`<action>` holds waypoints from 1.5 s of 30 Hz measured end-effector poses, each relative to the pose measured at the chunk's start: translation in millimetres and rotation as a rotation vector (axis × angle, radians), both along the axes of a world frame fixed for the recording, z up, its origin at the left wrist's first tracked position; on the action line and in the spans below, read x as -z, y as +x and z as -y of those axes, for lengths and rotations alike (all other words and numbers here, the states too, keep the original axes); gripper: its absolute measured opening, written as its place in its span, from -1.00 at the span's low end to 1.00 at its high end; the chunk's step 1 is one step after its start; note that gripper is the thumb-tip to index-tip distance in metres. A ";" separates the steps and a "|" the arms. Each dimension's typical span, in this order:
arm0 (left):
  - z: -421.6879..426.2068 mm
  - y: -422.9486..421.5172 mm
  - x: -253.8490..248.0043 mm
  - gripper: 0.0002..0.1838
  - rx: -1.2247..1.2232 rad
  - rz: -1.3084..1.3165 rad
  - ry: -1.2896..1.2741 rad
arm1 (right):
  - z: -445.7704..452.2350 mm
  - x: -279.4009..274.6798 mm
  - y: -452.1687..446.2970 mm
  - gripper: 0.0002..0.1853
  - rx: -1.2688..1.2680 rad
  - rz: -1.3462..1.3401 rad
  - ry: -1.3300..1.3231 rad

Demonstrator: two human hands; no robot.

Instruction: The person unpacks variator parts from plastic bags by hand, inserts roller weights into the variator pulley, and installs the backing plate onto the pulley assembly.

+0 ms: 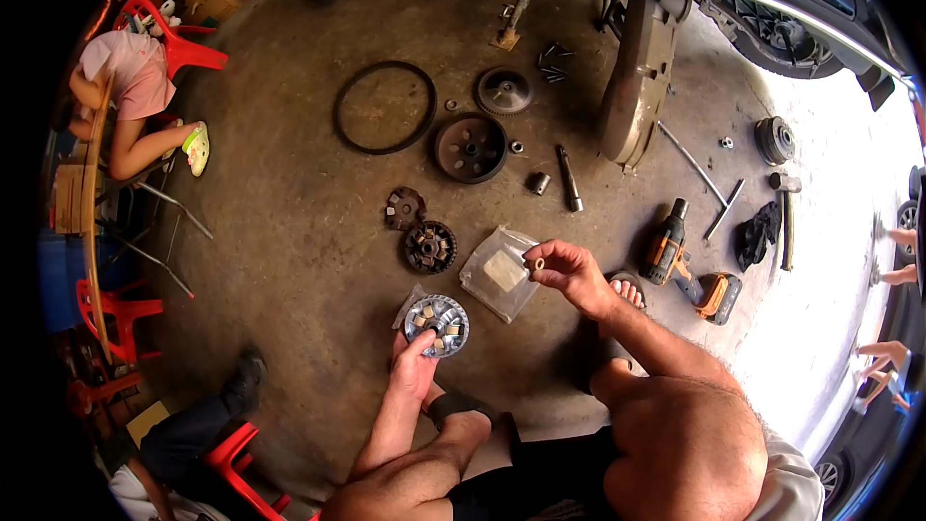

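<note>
My left hand (413,369) grips a shiny silver variator (450,313) from below, its thumb on the near rim. Several pale rollers sit in the variator's slots, and a scrap of clear plastic is beside it. Pinched between thumb and finger of my right hand (582,282) is a small tan roller (537,264), held over a clear plastic bag (482,282) on the floor. Just beyond my left hand lie a dark, worn variator (430,247) with rollers in it and a dark ramp plate (405,206).
Farther out lie a drive belt (433,108), a clutch bell (471,147), a pulley (504,91), a socket (539,183) and loose bolts (553,71). At right are an impact wrench (667,246) and a hammer (787,222). A person (135,87) is at the left.
</note>
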State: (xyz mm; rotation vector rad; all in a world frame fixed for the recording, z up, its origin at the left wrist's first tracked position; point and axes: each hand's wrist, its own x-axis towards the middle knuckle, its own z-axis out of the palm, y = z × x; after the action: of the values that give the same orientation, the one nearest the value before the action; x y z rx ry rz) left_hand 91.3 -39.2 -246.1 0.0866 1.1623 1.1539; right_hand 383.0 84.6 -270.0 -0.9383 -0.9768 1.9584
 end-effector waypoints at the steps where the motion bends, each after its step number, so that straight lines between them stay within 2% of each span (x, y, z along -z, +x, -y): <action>1: -0.3 0.4 -0.5 -0.38 -0.003 -0.003 -0.001 | -0.2 -0.4 0.6 -0.76 0.000 0.000 0.000; 6: 1.0 0.6 0.8 -0.38 0.015 -0.039 0.006 | 0.2 -2.3 4.5 -0.70 -0.017 -0.216 -0.330; 18: 0.2 0.0 0.6 -0.39 -0.012 -0.001 -0.012 | 2.1 -1.0 7.9 -0.67 -0.059 -0.501 -0.539; 31: 2.0 -1.9 3.5 -0.39 -0.014 0.016 0.005 | 3.5 -0.4 8.8 -0.66 -0.069 -0.589 -0.577; 34: 1.8 -0.7 4.5 -0.40 -0.036 0.033 -0.002 | 4.7 0.4 9.1 -0.71 -0.082 -0.517 -0.578; 38: -0.5 1.9 8.9 -0.45 -0.052 0.063 0.023 | 7.6 -0.1 -2.0 -0.84 0.000 -0.190 -0.422; 41: -7.7 8.1 3.4 -0.48 -0.040 0.056 -0.004 | 4.4 -0.8 -8.2 -0.85 -0.070 -0.015 -0.198; 42: -9.1 9.4 5.5 -0.48 -0.058 0.057 -0.008 | 1.9 -3.3 -11.2 -0.85 -0.087 -0.012 -0.202; 45: -12.8 12.0 10.5 -0.53 0.003 0.039 0.001 | -5.5 -16.1 -24.6 -0.86 -0.213 0.231 -0.001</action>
State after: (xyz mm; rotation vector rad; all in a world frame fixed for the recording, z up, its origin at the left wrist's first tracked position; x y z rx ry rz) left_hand 103.3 -26.4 -256.6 0.0668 1.1267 1.1488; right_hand 358.5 90.1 -253.9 -1.1184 -1.2502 2.0559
